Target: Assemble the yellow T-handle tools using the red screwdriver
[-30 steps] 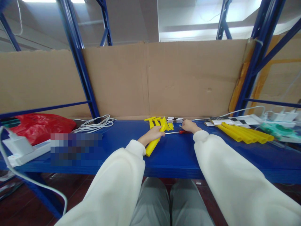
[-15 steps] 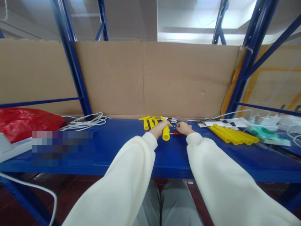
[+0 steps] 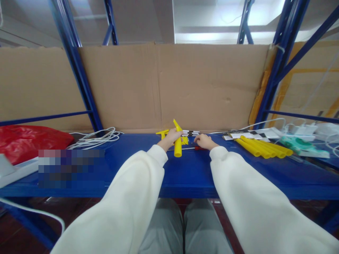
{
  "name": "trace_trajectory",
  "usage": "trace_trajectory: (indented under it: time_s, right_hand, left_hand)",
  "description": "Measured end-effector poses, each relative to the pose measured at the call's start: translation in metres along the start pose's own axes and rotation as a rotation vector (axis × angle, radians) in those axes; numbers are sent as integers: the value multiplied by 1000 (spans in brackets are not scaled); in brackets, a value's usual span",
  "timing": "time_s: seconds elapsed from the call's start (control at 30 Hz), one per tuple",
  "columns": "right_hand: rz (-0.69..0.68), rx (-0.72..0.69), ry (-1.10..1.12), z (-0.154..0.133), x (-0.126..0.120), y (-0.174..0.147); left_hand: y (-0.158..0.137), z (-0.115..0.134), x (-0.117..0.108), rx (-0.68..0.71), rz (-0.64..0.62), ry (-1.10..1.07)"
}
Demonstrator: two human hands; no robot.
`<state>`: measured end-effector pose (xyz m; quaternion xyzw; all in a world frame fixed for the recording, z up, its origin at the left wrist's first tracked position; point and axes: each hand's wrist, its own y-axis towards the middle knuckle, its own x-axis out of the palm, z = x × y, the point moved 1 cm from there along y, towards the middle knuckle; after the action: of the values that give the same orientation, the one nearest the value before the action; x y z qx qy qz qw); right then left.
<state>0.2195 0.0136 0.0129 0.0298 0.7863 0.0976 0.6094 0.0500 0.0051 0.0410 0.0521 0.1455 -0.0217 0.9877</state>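
My left hand point(image 3: 171, 138) is wrapped round a yellow T-shaped tube piece point(image 3: 178, 149), its round open end facing me and its crossbar pointing up and away. My right hand point(image 3: 205, 141) is curled low over the table, fingertips pressed together; whatever is in them is too small to make out. Just under those fingers lies a screwdriver point(image 3: 197, 148) with a red handle, its thin shaft pointing left. Behind my left hand is another yellow T-shaped piece point(image 3: 162, 133), partly hidden. Small yellow parts point(image 3: 184, 140) lie between the hands, in front of white and black strips point(image 3: 191, 133).
Several yellow tubes point(image 3: 261, 148) lie to the right, beside a green and white packet point(image 3: 302, 146) and white adapters with cables. At the left are a coiled white cable point(image 3: 99, 139), a red bag point(image 3: 34, 141) and a power strip point(image 3: 19, 171). Cardboard point(image 3: 185, 88) closes the back.
My left hand has moved left with the yellow piece, whose crossbar now tilts upward, uncovering small yellow parts. My right hand has shifted slightly left, its fingers reaching lower. The view has shifted a little.
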Motion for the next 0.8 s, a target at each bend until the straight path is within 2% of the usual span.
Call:
trace_trajectory:
  time_s: [0.1, 0.2, 0.33, 0.47, 0.57, 0.67, 0.8]
  right_hand:
    - [-68, -39, -10, -4, 2, 2]
    - [-94, -52, -35, -7, 4, 3]
    - [-93, -91, -49, -11, 7, 3]
    - [-99, -129, -63, -10, 7, 3]
    - [-39, -124, -49, -6, 3, 1]
    - [-19, -106, -30, -1, -1, -2]
    - [-96, -120, -15, -2, 1, -5]
  left_hand:
    - [-1, 4, -23, 183, 74, 370]
    - [-8, 6, -40, 390, 165, 646]
    - [-20, -6, -45, 520, 139, 893]
    - [-26, -27, -44, 585, 88, 988]
    - [-28, -38, -44, 590, 86, 1050]
    - [-30, -40, -45, 608, 75, 1073]
    - [-31, -38, -45, 602, 56, 1072]
